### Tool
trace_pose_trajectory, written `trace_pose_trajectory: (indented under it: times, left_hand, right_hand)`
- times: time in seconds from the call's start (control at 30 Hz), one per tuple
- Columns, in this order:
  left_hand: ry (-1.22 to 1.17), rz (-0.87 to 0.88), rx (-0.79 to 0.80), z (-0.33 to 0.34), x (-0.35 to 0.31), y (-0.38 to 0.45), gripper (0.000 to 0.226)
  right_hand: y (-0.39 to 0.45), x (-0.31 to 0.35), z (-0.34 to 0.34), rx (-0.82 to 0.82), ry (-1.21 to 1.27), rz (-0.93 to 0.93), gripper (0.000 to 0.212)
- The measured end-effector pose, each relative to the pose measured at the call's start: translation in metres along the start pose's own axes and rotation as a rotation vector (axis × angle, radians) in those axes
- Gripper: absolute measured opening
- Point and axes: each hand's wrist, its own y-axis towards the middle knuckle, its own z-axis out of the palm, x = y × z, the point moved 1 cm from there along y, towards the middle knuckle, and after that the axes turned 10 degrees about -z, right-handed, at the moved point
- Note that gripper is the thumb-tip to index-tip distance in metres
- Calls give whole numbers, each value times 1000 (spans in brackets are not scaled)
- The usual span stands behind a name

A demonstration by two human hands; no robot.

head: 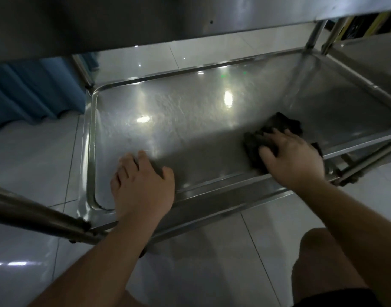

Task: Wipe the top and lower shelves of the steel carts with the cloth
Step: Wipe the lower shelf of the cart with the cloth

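From the head camera, we're down at the lower shelf (190, 129) of a shiny steel cart, a shallow rectangular tray with a raised rounded rim, and the wiping is well under way. The right hand (294, 160) lies flat on a dark crumpled cloth (276, 131), fingers spread and pressing it onto the steel near the shelf's near-right edge; that's pushing, not pinching. The left hand (141, 180) rests on the near rim towards the left corner, fingers relaxed and holding nothing, bracing by the look of it. How far along? The middle and left of the tray carry a rippled, streaky sheen, which I'd judge to be damp passes of the cloth, so much of this shelf looks covered; the far-right stretch seems duller and may be still to do. The underside of the top shelf (146, 21) hangs overhead, and whether its upper face is done can't be seen from here. A second steel cart (367, 54) peeks in at far right, state unknown. The tray's long axis runs left to right, tilting slightly away to the far right; the cloth is a bunched wad, its longer side running from near-left to far-right.
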Motion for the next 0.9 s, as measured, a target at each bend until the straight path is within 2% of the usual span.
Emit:
trace_pose_trajectory:
  times: [0.13, 0.23, 0.4, 0.57, 0.8, 0.9]
  left_hand:
    - [-17, 0, 15, 1, 0, 2, 74]
    - [-46, -6, 31, -1, 0, 1, 75]
    - [-38, 2, 39, -1, 2, 1, 75]
    - [5, -22, 26, -4, -4, 0, 66]
    - [-12, -40, -20, -9, -4, -5, 64]
    - [-36, -43, -33, -8, -5, -3, 48]
  right_hand:
    - [-16, 70, 23, 13, 11, -143, 66]
    - [-27, 95, 29, 2, 40, -241, 60]
    - [-30, 86, 24, 24, 46, -382, 60]
    - [-43, 84, 39, -92, 73, -673, 67]
    - [-42, 84, 51, -197, 81, -901, 50]
    - [-38, 81, 53, -299, 129, -983, 40]
